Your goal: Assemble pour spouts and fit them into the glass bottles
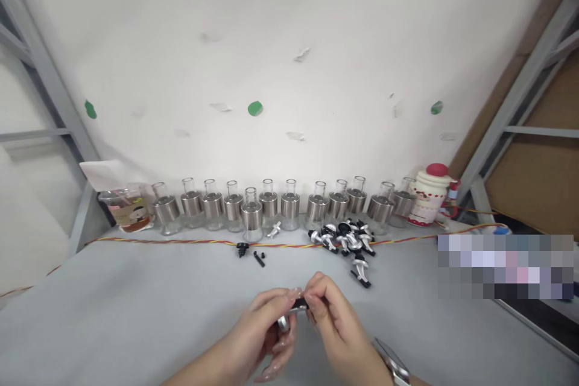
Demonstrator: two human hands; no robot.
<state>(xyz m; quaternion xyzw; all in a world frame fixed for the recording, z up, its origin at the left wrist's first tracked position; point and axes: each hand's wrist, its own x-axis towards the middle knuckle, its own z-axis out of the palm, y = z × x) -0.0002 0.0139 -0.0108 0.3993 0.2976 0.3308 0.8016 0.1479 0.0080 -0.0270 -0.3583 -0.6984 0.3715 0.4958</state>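
Low in the head view, my left hand (271, 322) is closed round a silver bottle pourer spout (283, 322) with a black part along its top. The fingertips of my right hand (332, 319) pinch the black end of that spout, so the two hands nearly meet. Fingers hide much of the spout. Beyond them lie a black ribbed stopper (242, 248), a small black strip (259, 259) and a loose silver spout piece (274, 230). To the right is a pile of silver and black pourer spouts (348, 236), with a single spout (360, 268) nearer me.
A row of glass bottles with steel collars (252, 216) lines the wall. A drink cup (129, 211) stands at the left, a white and red tumbler (427, 196) at the right. A twisted red-yellow wire (181, 241) crosses the grey table (136, 301). Metal frame posts rise on both sides.
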